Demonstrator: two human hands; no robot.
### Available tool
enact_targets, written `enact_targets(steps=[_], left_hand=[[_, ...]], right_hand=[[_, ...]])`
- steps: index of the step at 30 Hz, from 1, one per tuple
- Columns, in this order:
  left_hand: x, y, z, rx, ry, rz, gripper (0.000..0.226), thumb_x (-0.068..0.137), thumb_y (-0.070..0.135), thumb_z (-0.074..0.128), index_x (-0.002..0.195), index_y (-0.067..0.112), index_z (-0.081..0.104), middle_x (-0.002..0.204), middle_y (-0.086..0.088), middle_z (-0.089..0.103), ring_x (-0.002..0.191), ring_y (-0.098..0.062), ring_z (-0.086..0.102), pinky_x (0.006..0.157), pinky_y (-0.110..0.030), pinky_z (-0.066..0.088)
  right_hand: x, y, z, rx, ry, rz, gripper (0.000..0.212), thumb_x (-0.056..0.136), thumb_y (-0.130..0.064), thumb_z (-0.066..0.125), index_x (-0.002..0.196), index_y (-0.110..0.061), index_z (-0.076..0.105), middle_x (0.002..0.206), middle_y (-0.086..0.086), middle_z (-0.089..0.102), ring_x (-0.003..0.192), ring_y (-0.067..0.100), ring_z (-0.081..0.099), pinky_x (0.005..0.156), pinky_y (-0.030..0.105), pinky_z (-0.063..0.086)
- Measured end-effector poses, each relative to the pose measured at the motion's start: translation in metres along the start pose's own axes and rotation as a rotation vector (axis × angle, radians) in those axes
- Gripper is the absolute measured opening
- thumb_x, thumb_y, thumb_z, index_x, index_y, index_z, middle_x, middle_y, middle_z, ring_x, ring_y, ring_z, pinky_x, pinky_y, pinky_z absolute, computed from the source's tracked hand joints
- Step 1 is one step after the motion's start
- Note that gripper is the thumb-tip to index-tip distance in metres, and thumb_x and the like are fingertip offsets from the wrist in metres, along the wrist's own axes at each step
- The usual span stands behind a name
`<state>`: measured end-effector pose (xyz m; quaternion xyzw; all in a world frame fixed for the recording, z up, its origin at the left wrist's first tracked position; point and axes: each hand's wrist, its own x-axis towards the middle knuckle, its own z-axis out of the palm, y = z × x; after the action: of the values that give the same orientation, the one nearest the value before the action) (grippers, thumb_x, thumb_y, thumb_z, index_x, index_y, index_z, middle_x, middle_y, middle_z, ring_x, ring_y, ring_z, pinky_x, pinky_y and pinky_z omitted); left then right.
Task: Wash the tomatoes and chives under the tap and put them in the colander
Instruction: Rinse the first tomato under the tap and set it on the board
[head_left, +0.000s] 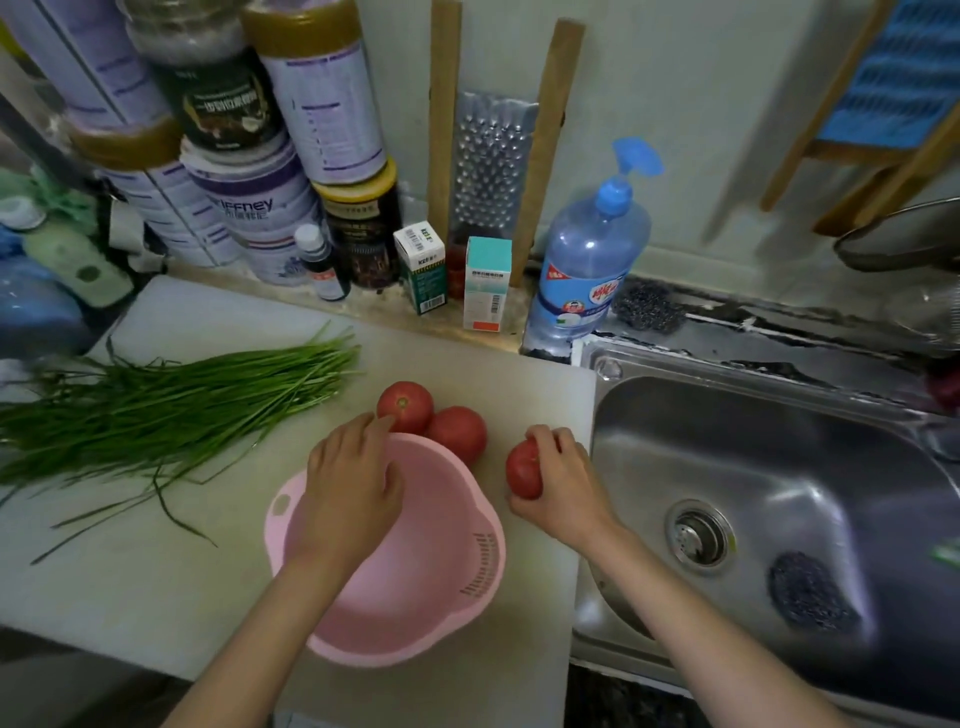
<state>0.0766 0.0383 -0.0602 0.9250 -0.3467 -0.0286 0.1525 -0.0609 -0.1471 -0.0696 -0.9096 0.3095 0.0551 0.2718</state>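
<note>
Right fingers (551, 442) curled over the top of the held tomato (523, 470), thumb under its near end; the right hand (563, 480) clamps it just above the board (208, 597), centre-right of frame, beside the sink (831, 441). Left index fingertip (388, 419) extended and touching the far tomato (406, 408); the other left fingers are loosely bent and grip nothing. The left hand (353, 486) hovers over the colander (441, 597), lower centre. A third, middle tomato (460, 434) lies against the far one and right behind the colander rim. Chives (171, 410) lie in a loose bundle on the board at left, well apart from both hands. The colander's visible interior holds no produce. The sink looks wet, but no water stream is seen and the tap is out of frame. Judgement: task at its very start. One tomato is picked up and appears bound for the sink; nothing shows as washed or placed. Left to do: rinse all three tomatoes, rinse the chives, load everything into the colander.
</note>
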Motion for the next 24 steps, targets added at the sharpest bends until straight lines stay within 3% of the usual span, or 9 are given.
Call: enact_targets(steps=[7,9,11,13,15,18,21,24], left_hand=[[0.009,0.062,-0.011,-0.151,0.022,0.078,0.038,0.081,0.017,0.056,0.117,0.007,0.061,0.121,-0.013,0.060,0.111,-0.035,0.055,0.093,-0.045,0.043],[0.009,0.095,-0.009,-0.235,0.025,0.151,0.038,0.083,0.024,0.050,0.114,0.007,0.063,0.115,-0.014,0.064,0.101,-0.034,0.060,0.087,-0.042,0.049],[0.008,0.137,-0.004,-0.381,-0.024,0.215,0.037,0.089,0.033,0.049,0.116,0.011,0.063,0.112,-0.008,0.066,0.098,-0.026,0.062,0.086,-0.035,0.050],[0.004,0.187,-0.003,-0.716,-0.230,0.124,0.029,0.093,0.039,0.054,0.116,0.023,0.060,0.113,0.001,0.065,0.102,-0.015,0.060,0.089,-0.024,0.047],[-0.002,0.239,0.000,-1.096,-0.555,-0.104,0.034,0.085,0.052,0.051,0.113,0.035,0.058,0.112,0.006,0.066,0.106,-0.012,0.061,0.091,-0.023,0.049],[-0.012,0.302,0.014,-1.469,-0.943,-0.481,0.050,0.081,0.066,0.046,0.115,0.034,0.063,0.109,-0.002,0.069,0.103,-0.022,0.064,0.091,-0.047,0.051],[-0.015,0.357,0.033,-1.589,-1.048,-0.613,0.048,0.086,0.057,0.048,0.110,0.021,0.068,0.098,-0.011,0.068,0.088,-0.023,0.064,0.081,-0.040,0.050],[-0.018,0.406,0.057,-1.583,-0.998,-0.741,0.040,0.085,0.036,0.059,0.119,0.014,0.060,0.097,-0.011,0.063,0.077,-0.021,0.062,0.060,-0.032,0.051]], right_hand=[[-0.040,0.030,-0.050,0.399,0.112,0.066,0.060,0.067,-0.044,0.078,0.120,-0.030,0.053,0.112,-0.008,0.050,0.101,0.007,0.052,0.088,0.022,0.040],[-0.054,0.043,-0.068,0.564,0.101,0.113,0.054,0.064,-0.056,0.076,0.109,-0.032,0.060,0.109,-0.006,0.058,0.095,0.012,0.061,0.084,0.033,0.052],[-0.067,0.055,-0.086,0.799,0.082,0.191,0.049,0.064,-0.061,0.073,0.099,-0.027,0.064,0.101,0.003,0.066,0.079,0.020,0.069,0.070,0.046,0.059],[-0.079,0.071,-0.109,0.952,0.077,0.275,0.045,0.066,-0.059,0.065,0.094,-0.023,0.064,0.094,0.011,0.068,0.063,0.021,0.068,0.059,0.042,0.058],[-0.092,0.090,-0.130,0.868,0.138,0.291,0.041,0.078,-0.060,0.056,0.096,-0.023,0.061,0.090,0.006,0.067,0.063,0.016,0.067,0.056,0.031,0.055],[-0.112,0.132,-0.148,0.348,0.255,0.237,0.057,0.081,-0.072,0.037,0.111,-0.026,0.052,0.103,-0.005,0.060,0.092,0.014,0.062,0.077,0.028,0.050],[-0.127,0.175,-0.158,0.113,0.247,0.135,0.071,0.080,-0.074,0.033,0.134,-0.028,0.039,0.126,-0.006,0.045,0.111,0.018,0.052,0.092,0.031,0.046],[-0.139,0.229,-0.171,0.236,0.256,0.040,0.083,0.077,-0.079,0.027,0.141,-0.027,0.039,0.137,-0.008,0.045,0.120,0.014,0.050,0.101,0.031,0.042]])
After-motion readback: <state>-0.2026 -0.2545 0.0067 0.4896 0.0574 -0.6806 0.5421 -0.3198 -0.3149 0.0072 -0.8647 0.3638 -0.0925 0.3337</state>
